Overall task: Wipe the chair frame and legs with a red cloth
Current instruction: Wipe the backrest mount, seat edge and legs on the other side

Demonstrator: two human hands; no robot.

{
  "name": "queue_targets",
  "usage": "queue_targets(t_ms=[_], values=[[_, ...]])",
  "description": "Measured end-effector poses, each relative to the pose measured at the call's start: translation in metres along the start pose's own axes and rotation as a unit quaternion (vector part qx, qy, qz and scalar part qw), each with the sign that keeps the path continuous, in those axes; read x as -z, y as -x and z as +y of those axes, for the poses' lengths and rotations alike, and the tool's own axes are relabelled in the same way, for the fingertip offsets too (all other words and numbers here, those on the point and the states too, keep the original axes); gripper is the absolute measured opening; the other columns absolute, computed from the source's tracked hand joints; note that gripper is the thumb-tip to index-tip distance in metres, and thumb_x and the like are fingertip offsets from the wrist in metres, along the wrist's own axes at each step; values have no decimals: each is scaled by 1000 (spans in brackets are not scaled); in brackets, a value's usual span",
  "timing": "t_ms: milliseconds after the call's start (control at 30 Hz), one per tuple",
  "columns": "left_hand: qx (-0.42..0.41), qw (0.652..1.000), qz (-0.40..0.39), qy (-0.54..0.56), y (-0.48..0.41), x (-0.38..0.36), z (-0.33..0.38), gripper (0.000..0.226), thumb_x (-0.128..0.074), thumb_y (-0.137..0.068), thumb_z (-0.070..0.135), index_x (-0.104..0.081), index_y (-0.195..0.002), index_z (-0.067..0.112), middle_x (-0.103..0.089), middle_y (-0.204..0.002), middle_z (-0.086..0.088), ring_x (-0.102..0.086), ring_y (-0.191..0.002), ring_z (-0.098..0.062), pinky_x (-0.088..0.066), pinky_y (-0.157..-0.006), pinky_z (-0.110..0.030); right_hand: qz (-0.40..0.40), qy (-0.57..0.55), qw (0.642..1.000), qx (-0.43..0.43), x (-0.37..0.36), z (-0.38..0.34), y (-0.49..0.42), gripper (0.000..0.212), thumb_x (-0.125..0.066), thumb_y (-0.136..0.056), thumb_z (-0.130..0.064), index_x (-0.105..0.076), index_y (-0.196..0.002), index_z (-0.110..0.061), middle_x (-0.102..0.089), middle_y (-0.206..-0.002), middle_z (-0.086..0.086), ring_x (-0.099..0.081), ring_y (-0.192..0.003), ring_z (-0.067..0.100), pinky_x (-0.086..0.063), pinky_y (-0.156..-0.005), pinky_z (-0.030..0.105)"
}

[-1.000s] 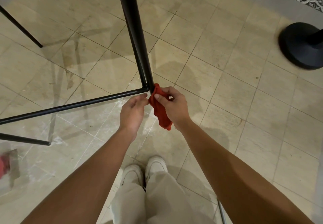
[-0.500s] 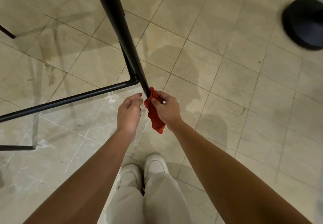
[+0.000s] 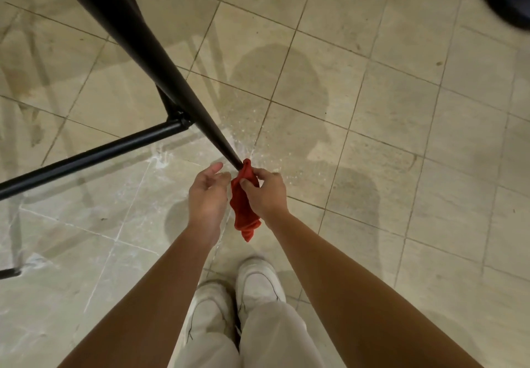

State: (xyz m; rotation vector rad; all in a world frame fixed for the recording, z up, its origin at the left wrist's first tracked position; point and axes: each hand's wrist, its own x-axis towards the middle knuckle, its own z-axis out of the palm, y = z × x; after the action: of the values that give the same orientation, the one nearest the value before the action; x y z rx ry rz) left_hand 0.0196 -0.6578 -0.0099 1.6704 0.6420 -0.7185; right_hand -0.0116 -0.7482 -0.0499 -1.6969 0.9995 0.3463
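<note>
1. Found the red cloth (image 3: 243,207), crumpled soft fabric, bunched round the very tip of a tapered black metal chair leg (image 3: 160,63), low over the beige tiled floor (image 3: 387,109).
2. Noted the right hand (image 3: 265,192) pinching the red cloth between thumb and curled fingers, closed round the leg's narrow end. Probably gripped this way to rub the whole tube at once.
3. Noted the left hand (image 3: 206,192) just beside the cloth, fingers loosely curled, thumb out, holding nothing visible. Cannot tell whether its fingertips touch the fabric. Probably kept close to steady the leg or help with the cloth.
4. Traced the leg's long axis from thick at upper left of view, slanting down to its thin end at the hands, aimed roughly toward a pair of white shoes (image 3: 258,281).
5. Traced the cloth's long axis from top end at the leg tip to a loose tail hanging under the right wrist, toward the shoes.
6. Logged a thin black metal crossbar (image 3: 94,155) joining the leg above the hands and running off left, touched by neither hand.
7. Judged the wipe to be at the bottom of this leg.
</note>
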Motion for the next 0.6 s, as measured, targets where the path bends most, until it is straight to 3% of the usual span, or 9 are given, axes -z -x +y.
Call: queue_targets(t_ms=[100,233,333,500,600], values=[[8,1000,-14,-8,1,-2,-6,37,-61,-91,25,-52,-127,21,-60,-103,5,-59,-96,-12,-44,-91,-27,17,-20,999,20,-1,5,5,34,-61,-89,-24,-57,-123,-18,-50,-117,3,-48,-89,10,-40,-82,21],[75,995,-62,-1,2,-1,-9,50,-70,-82,39,-50,-125,22,-64,-115,-6,-60,-107,-22,-46,-99,-43,-11,-65,996,53,5,1,17,30,-64,-86,-26,-53,-114,-21,-57,-106,-7,-60,-93,17,-51,-81,28],[72,993,-94,-8,7,-4,-7,38,-65,-87,32,-53,-123,26,-65,-115,-7,-63,-103,-22,-51,-91,-46,-63,-72,993,69,16,-1,22,36,-61,-88,-16,-50,-122,-20,-57,-108,-6,-59,-83,12,-47,-69,17],[53,997,-47,0,13,-1,-5,26,-46,-97,19,-51,-123,17,-63,-106,-10,-62,-91,-21,-54,-77,-39,-123,-137,983,23,27,-7,23,30,-56,-87,-8,-58,-113,-23,-63,-108,6,-60,-92,18,-49,-81,30],[65,996,-16,60,17,8,-5,24,-41,-99,16,-51,-120,14,-63,-103,-8,-61,-87,-19,-53,-73,-35,-105,-176,978,-27,32,-16,25,20,-51,-92,-20,-60,-110,-18,-63,-105,9,-57,-85,19,-50,-69,31]])
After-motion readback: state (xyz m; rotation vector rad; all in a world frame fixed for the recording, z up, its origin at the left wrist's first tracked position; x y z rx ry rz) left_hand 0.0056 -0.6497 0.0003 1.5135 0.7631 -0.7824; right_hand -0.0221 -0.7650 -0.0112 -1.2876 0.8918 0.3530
